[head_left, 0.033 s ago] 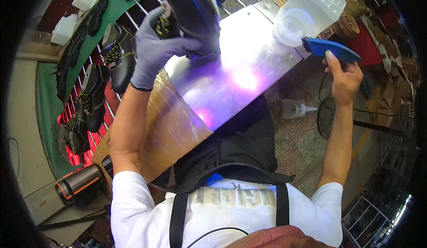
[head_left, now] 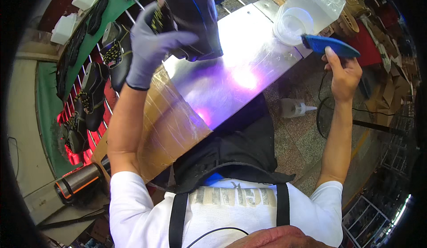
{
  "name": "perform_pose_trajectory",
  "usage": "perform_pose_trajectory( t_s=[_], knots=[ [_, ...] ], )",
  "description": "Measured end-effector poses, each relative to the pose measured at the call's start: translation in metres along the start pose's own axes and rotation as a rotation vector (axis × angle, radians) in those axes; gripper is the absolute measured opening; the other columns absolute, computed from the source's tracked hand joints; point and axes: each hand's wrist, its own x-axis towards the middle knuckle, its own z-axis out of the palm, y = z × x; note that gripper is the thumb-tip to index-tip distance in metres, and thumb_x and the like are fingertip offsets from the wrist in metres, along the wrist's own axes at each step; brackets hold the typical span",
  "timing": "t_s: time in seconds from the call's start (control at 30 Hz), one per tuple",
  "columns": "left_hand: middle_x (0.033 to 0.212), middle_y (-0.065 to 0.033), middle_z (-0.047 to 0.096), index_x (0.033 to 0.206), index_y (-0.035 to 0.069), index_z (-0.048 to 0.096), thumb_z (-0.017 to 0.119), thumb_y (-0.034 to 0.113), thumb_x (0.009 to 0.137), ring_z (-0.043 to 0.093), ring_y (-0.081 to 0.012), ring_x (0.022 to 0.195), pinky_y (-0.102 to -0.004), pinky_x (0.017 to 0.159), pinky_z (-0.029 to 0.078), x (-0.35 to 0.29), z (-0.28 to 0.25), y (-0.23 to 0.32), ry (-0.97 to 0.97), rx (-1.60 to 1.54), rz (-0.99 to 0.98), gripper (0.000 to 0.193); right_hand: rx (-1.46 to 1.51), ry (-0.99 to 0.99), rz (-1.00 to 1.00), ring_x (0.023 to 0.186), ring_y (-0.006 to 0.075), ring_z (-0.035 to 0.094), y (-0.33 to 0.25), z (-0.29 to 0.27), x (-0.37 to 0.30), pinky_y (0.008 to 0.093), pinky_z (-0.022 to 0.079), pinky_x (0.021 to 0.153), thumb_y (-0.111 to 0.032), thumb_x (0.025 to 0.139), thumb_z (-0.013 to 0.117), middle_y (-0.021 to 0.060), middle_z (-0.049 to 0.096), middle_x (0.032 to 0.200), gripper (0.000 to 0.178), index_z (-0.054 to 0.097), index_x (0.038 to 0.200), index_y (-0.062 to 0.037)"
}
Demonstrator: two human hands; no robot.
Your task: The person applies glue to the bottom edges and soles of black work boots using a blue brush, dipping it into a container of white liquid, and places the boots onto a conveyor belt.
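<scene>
We've got a smooth black shoe (head_left: 193,19) clamped in gloved left hand (head_left: 149,48), over shiny metal bench's (head_left: 262,48) far left; right hand (head_left: 344,77) pinches flat blue brush (head_left: 330,46). Shoe's shifted slightly since earlier.

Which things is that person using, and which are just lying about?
In use:
Black shoe, in the gloved left hand
Blue tool with a dark tip, in the right hand
Clear plastic container near the tool, probably

Lying about, it seems:
Nozzle bottle, off the bench
Silver cylinder, lower left
</scene>
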Motion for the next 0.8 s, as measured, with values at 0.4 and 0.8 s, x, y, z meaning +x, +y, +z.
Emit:
perform_pose_trajectory(
  t_s=[0.4,0.8],
  knots=[
    [0.128,-0.0158,0.065,0.136,-0.005,0.053,0.058,0.017,0.1,0.068,-0.025,0.109,-0.0381,0.098,0.056,-0.064,-0.019,-0.002,-0.184,-0.745,-0.125,0.042,-0.555,-0.095,-0.237,0.067,0.0215,0.068,0.035,0.037,0.047,0.0346,0.054,0.069,-0.029,0.089,0.074,0.0129,0.073,0.078,0.028,0.074,0.097,-0.0018],
    [0.13,-0.0169,0.063,0.143,-0.008,0.046,0.069,0.02,0.091,0.066,-0.0237,0.114,-0.0338,0.1,0.055,-0.072,-0.025,-0.059,-0.086,-0.579,-0.524,0.063,0.103,0.045,0.355,0.068,0.0134,0.068,0.052,0.037,0.046,0.0238,0.052,0.06,-0.019,0.092,0.076,0.0082,0.074,0.086,0.021,0.073,0.098,0.0013]
  ],
)
